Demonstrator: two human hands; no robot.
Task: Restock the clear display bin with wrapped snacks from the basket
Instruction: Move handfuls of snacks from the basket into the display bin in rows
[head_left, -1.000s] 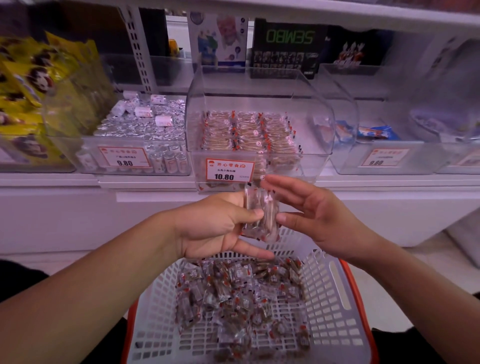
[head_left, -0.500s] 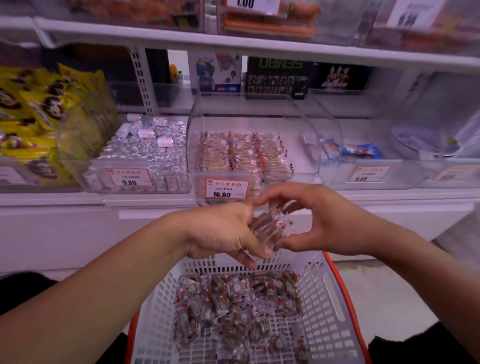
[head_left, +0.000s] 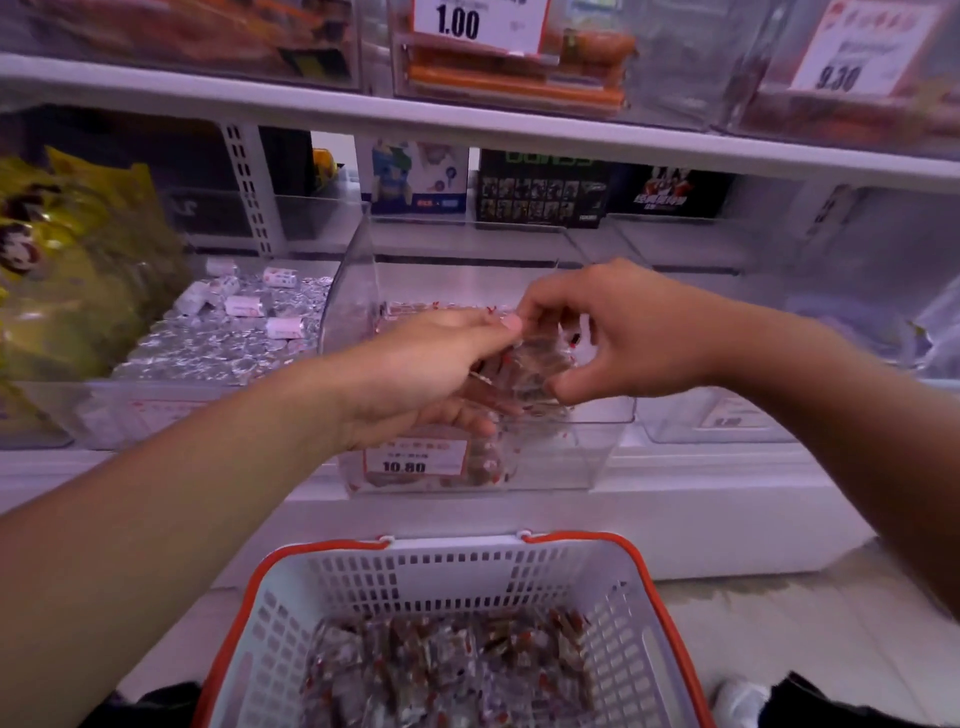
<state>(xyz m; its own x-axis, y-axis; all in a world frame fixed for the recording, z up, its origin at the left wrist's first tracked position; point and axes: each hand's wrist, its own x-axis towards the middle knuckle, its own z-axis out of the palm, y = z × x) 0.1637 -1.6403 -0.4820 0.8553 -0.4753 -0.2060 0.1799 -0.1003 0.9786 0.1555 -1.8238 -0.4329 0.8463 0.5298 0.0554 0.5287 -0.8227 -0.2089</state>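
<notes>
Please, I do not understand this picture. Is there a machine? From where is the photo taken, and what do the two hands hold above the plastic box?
There is no machine here. A person works with two bare hands, and the one camera sits on the person's head, looking forward and down, so the arms enter from the bottom of the picture.

The left hand and the right hand together hold a small bunch of wrapped snacks over the open top of the clear display bin, which stands on a shop shelf and bears a price label reading 10.80. Some snacks already lie inside it.

Below, on the floor side, is a white basket with an orange rim, holding many more of the same snacks. To the left, another bin holds silver wrapped sweets.
</notes>
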